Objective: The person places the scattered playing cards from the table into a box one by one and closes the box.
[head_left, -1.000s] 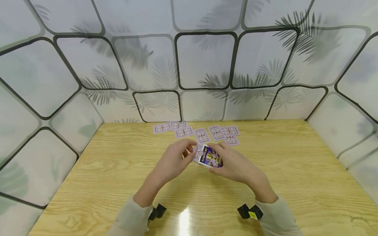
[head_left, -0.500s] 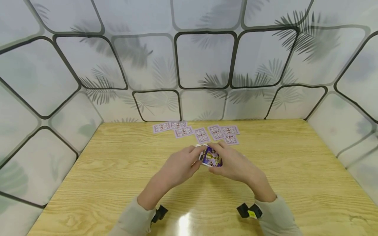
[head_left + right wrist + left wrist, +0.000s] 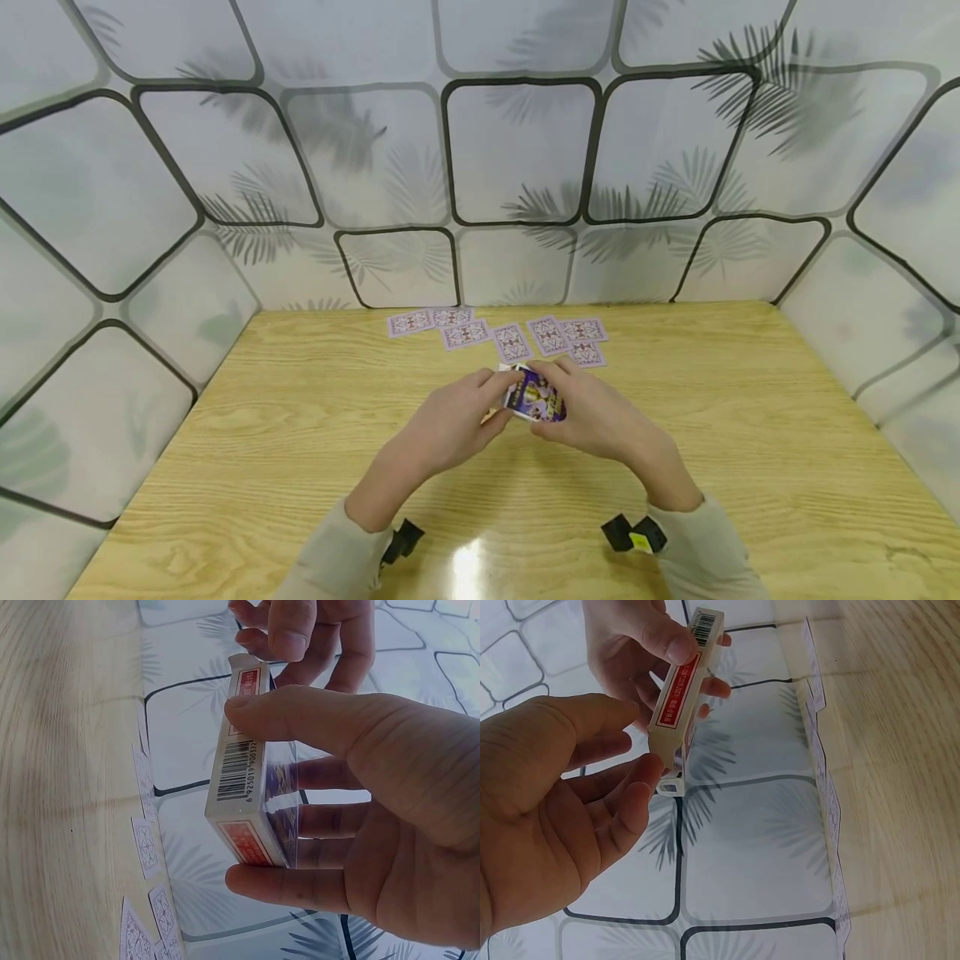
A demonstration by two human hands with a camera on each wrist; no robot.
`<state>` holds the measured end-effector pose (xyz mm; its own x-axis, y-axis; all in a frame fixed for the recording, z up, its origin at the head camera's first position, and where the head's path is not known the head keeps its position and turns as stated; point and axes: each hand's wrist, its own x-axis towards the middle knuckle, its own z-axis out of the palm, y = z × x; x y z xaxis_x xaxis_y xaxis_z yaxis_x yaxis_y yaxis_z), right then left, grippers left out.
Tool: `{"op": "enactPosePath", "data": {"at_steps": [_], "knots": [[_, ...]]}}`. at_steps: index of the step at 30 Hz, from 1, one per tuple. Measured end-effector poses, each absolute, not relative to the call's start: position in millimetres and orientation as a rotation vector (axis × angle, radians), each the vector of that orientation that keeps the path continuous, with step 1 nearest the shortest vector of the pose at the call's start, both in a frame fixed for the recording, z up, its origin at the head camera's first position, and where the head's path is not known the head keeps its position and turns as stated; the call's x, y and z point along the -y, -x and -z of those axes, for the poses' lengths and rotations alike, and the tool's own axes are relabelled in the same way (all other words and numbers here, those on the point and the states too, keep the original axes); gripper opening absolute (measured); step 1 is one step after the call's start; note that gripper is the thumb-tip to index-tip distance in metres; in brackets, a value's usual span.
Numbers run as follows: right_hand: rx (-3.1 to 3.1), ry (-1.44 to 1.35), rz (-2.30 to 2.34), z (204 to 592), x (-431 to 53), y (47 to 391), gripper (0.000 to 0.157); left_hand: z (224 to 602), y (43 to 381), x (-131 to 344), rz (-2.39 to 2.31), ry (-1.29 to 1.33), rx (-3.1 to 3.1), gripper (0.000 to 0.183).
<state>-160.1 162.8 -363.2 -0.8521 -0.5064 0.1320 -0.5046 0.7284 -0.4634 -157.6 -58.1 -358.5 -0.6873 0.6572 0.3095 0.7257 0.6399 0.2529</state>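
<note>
My right hand (image 3: 600,412) grips a playing card box (image 3: 542,396) over the middle of the table, its purple picture face up. In the right wrist view the thumb presses the side with the barcode (image 3: 238,769), and fingers lie along the opposite side. A flap (image 3: 242,660) sticks out at the far end of the box. My left hand (image 3: 450,421) pinches that end, index finger over the face and thumb at the near edge. The left wrist view shows its fingertips (image 3: 654,761) right at the flap end. Inside the box is hidden.
Several playing cards (image 3: 512,342) lie face down in a loose row along the back of the wooden table (image 3: 300,433), some touching or overlapping. Behind them rises a patterned cloth wall (image 3: 517,158), with side walls left and right.
My left hand has moved right from beside the box onto its end. The card back seen there a second ago is now covered. My right hand and box stay nearly still.
</note>
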Motion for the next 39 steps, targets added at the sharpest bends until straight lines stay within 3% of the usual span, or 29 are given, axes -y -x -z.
{"op": "enactPosePath", "data": {"at_steps": [22, 39], "knots": [[-2.949, 0.883, 0.8, 356.5, -162.1, 162.9, 0.071, 348.4, 157.0, 71.7, 0.635, 1.142, 2.568, 0.038], [-2.918, 0.819, 0.765, 364.5, -168.2, 163.8, 0.075, 356.3, 184.9, 89.3, 0.895, 0.795, 2.615, 0.029]]}}
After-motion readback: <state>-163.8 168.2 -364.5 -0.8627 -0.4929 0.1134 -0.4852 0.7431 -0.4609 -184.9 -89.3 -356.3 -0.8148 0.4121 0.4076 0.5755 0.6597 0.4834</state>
